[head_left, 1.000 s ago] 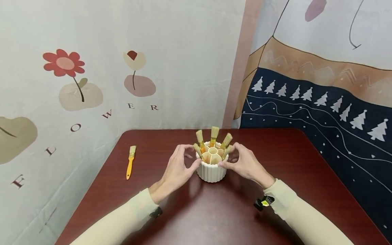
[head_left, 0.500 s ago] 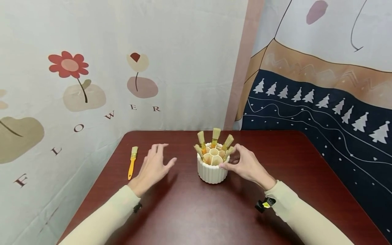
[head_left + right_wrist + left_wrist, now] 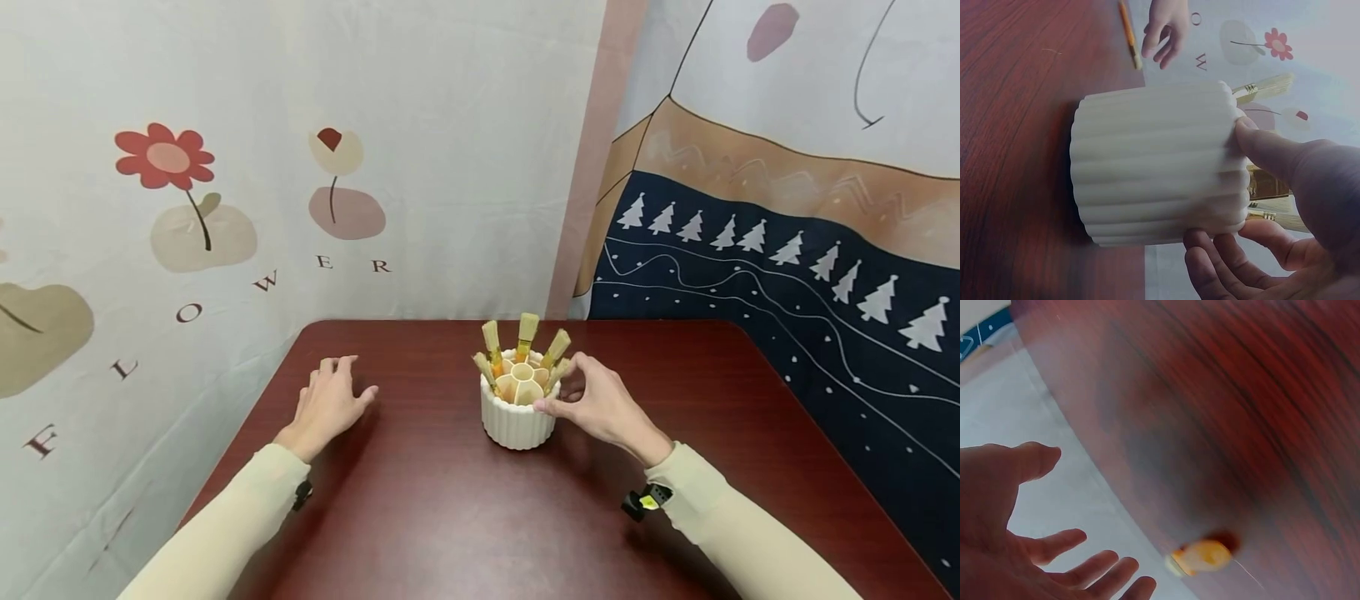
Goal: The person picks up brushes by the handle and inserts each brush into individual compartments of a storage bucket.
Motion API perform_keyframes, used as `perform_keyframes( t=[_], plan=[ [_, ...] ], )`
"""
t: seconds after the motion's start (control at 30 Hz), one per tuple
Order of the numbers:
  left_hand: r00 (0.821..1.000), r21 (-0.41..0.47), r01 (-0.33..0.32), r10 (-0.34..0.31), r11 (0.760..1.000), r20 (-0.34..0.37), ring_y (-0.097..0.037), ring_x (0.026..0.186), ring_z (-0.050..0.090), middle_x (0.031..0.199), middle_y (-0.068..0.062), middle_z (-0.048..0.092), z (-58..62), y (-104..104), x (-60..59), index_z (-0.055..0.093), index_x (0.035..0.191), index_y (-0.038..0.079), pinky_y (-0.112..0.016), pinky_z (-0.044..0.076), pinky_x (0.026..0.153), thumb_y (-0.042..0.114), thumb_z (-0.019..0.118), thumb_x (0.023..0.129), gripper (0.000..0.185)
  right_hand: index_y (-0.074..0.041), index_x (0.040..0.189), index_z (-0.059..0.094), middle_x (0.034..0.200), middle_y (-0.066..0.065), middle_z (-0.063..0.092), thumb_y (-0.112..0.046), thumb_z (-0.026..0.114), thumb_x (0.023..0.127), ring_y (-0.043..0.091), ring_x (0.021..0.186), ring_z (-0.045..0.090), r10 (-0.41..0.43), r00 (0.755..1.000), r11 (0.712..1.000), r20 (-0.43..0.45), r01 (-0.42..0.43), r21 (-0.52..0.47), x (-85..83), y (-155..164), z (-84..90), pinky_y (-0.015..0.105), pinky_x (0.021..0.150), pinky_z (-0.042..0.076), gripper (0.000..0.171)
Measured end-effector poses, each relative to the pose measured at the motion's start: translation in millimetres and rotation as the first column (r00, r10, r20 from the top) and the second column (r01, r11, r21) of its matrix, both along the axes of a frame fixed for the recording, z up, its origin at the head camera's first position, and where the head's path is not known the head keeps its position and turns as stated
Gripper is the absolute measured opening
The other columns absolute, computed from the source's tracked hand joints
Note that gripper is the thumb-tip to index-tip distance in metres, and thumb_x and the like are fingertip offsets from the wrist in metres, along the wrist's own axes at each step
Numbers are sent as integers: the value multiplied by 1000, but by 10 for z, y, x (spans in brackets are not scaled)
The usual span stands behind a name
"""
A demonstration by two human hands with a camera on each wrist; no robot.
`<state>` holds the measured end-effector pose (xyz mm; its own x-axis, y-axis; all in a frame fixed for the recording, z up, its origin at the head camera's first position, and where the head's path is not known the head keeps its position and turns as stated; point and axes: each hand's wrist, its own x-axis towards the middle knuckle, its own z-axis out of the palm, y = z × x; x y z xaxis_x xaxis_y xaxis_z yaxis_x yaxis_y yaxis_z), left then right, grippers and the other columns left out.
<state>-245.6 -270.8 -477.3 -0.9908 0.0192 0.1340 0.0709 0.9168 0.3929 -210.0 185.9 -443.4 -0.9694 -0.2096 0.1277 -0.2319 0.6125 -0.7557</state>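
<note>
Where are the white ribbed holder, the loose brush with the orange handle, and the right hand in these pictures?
white ribbed holder (image 3: 517, 425): head view, on its ribbed front wall.
loose brush (image 3: 1129, 32): right wrist view, on its orange handle.
right hand (image 3: 600, 404): head view, on the back of the hand, beside the holder's rim.

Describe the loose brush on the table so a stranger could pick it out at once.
Start at the dark red table and look to its left side, under the open left hand. The loose brush lies flat there with an orange handle and pale bristles. The other brushes stand upright in the white ribbed holder.
</note>
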Motion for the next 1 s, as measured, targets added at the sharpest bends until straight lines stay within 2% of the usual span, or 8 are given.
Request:
perform_keyframes(
  t=[0.13,0.33,0.53,0.63,0.8,1.0],
  plan=[
    [999,-10,-19,19,1000,33,-66,146,50,167,-44,45,-38,-178,-41,46,171,-5,-78,51,105,34,78,111,78,-11,125,69,124,12,83,-43,102,92,25,112,83,2,1000,1000,2,-2,-4,-3,1,-8,46,95,71,57],
    [996,-22,-42,44,999,80,-66,143,52,161,-45,48,-48,-405,-53,46,172,-4,-77,56,104,32,81,111,79,-11,123,68,123,11,82,-46,102,92,24,112,82,0,1000,1000,8,0,-3,-1,8,-47,45,95,71,57],
    [999,-48,-24,25,999,29,-63,128,64,147,-46,59,-2,-531,-84,58,160,-11,-73,59,102,19,87,106,68,-12,124,68,122,10,83,-45,102,91,23,111,82,-2,1000,1000,-9,2,-11,-14,7,-34,45,95,71,57],
    [1000,-44,-15,15,999,-2,-59,119,68,139,-44,65,-14,-594,-119,64,151,-14,-69,61,95,11,88,103,60,-12,124,68,122,10,82,-46,102,92,23,111,82,-1,1000,1000,-11,1,-8,-21,0,-29,46,96,71,57],
    [1000,34,-12,12,999,-22,-50,108,79,138,-41,75,-82,-695,-174,71,145,-11,-61,66,87,3,90,99,52,-13,125,68,124,10,83,-46,102,92,23,113,83,-7,1000,1000,0,7,-5,-17,2,-36,47,98,71,58],
    [1000,123,2,-1,992,-15,-48,109,84,136,-35,80,-133,-790,-223,73,145,-8,-62,68,93,-6,86,98,48,-12,124,67,123,11,83,-45,102,92,23,112,83,-8,1000,1000,5,8,-5,-15,3,-34,46,96,71,57]
  ],
)
